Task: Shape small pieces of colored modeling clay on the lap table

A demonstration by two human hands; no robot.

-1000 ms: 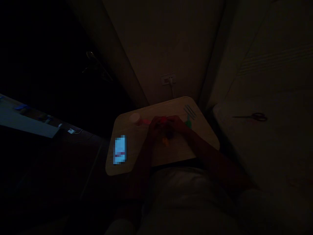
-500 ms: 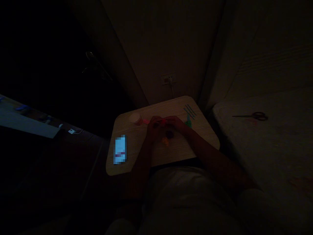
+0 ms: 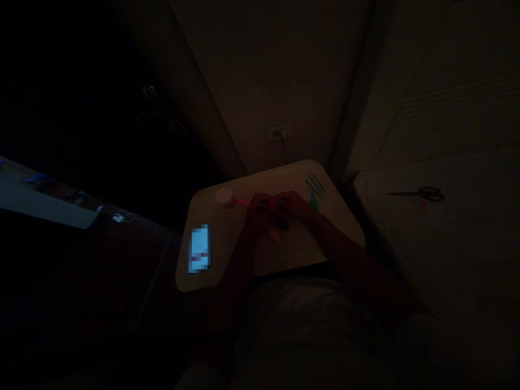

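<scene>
In dim light, my left hand (image 3: 257,211) and my right hand (image 3: 296,206) are drawn together over a small wooden-topped table (image 3: 227,260). Their fingers are closed around a small bright red piece (image 3: 273,204), whose shape is mostly hidden. Just below them on the tabletop lie a dark roundish thing (image 3: 281,223) and a small orange piece (image 3: 276,234). A pink strip (image 3: 242,201) shows left of my left hand, beside a pale-lidded tub (image 3: 225,197). Close to my right wrist is a green thing (image 3: 314,200) of unclear kind.
Several thin sticks (image 3: 316,185) lie at the table's far right corner. A lit phone (image 3: 199,249) rests near the left edge. Scissors (image 3: 422,193) lie on a pale surface to the right. Behind the table, a cord hangs from a wall socket (image 3: 279,132).
Both hands stay at the same place around the red piece, with only a slight shift of the fingers. The things on the table have not moved.
</scene>
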